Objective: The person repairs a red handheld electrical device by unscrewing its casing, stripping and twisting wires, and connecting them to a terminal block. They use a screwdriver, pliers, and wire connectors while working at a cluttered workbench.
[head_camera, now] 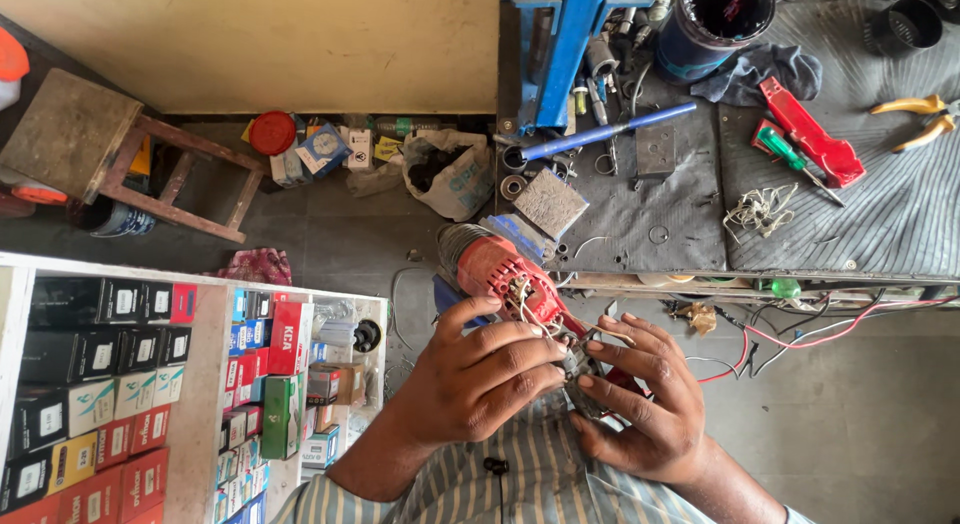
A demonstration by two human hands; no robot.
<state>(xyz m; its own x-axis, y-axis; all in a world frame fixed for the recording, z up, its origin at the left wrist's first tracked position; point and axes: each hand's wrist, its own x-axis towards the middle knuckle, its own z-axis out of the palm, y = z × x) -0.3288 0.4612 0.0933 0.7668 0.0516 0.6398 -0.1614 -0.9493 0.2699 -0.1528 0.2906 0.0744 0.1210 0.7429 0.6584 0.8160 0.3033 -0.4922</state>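
Both hands, left [480, 379] and right [640, 399], clamped on red power tool [505, 274], body angling away up-left.

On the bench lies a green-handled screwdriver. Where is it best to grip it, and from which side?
Probably grip the screwdriver at its green handle, the thick end, coming from above. It lies flat on the mat, handle toward the red tool, thin shaft pointing toward the bench edge, so the handle gives fingers the most to close around.

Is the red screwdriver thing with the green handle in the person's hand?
No, the green-handled screwdriver lies on the grey workbench mat, while both hands, left hand and right hand, hold a red power tool.
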